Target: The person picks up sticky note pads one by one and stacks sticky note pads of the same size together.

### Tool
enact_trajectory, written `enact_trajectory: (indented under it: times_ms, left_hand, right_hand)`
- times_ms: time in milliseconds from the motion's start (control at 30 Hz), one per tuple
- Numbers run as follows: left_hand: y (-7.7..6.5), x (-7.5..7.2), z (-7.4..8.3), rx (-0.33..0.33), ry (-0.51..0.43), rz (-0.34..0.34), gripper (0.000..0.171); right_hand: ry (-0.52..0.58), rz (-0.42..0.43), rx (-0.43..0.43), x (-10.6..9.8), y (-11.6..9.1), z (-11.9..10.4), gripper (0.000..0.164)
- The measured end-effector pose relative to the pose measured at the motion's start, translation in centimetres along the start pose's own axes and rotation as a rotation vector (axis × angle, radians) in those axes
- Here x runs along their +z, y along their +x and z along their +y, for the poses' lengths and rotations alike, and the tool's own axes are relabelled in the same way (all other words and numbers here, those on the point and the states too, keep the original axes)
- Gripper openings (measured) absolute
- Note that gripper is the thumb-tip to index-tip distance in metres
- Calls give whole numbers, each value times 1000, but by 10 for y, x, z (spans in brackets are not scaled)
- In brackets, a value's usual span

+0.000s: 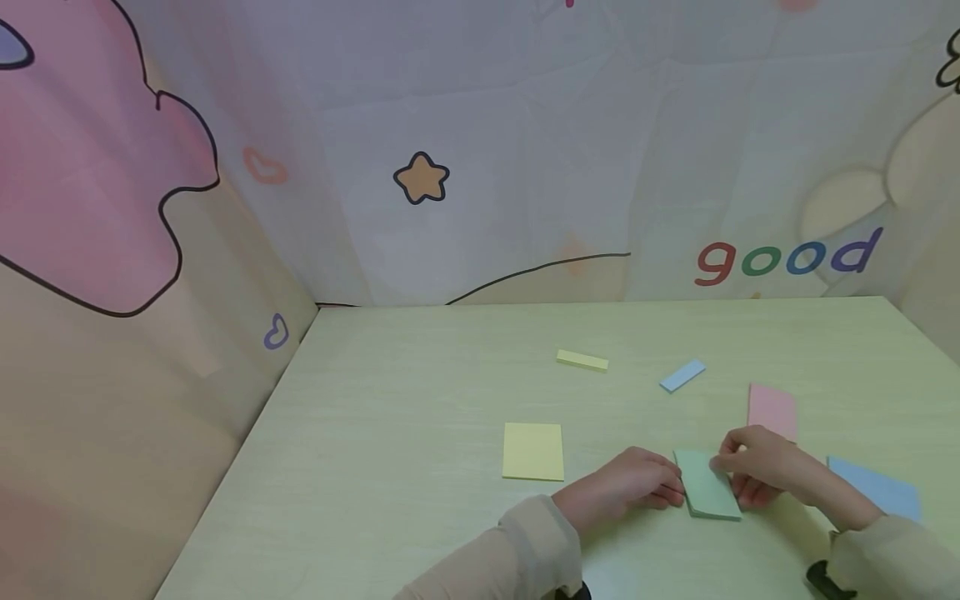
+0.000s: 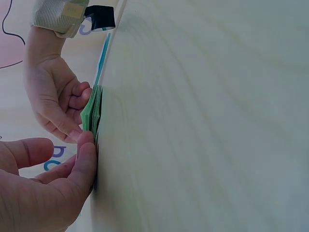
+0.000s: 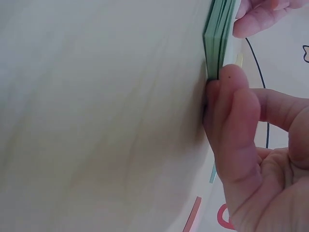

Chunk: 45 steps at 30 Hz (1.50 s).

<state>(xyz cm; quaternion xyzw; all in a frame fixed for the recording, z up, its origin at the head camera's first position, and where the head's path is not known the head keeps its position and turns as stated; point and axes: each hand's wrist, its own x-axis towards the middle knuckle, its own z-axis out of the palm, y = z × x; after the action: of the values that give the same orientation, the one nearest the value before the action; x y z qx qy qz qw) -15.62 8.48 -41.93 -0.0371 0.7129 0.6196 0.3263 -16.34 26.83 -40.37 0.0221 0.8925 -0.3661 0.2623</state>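
A green sticky note pad (image 1: 707,485) lies on the table between the two hands, its layers slightly spread along the edge in the left wrist view. My left hand (image 1: 637,481) touches the pad's left edge with extended fingertips, its thumb held apart. From the other side, my right hand (image 1: 765,468) holds the pad, one fingertip over its top face and curled fingers against the right edge. The right wrist view shows fingers (image 3: 231,116) right at the lower corner of the green layers. Behind the right hand lies a pink pad (image 1: 772,410), partly covered.
A square yellow pad (image 1: 532,452) lies left of the hands. Farther back are a narrow yellow strip pad (image 1: 582,361) and a narrow blue one (image 1: 682,377). A larger blue pad (image 1: 877,487) sits by the right forearm. Printed cloth (image 1: 480,108) hangs behind the table (image 1: 360,433).
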Motion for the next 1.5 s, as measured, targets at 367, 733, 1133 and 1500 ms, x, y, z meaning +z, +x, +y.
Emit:
enact_trajectory:
  times_ms: [367, 733, 1133, 1500]
  left_hand:
    - [4, -11, -2, 14, 15, -6, 13]
    - [1, -20, 1, 13, 46, -10, 12]
    - [-2, -32, 2, 97, 214, 10, 26]
    - [-9, -31, 2, 229, 742, 53, 30]
  right_hand:
    - [36, -32, -23, 5, 5, -5, 18]
    - [47, -35, -31, 8, 6, -12, 18]
    - [-16, 17, -52, 7, 6, -17, 17]
    - [-93, 98, -47, 12, 6, -20, 19]
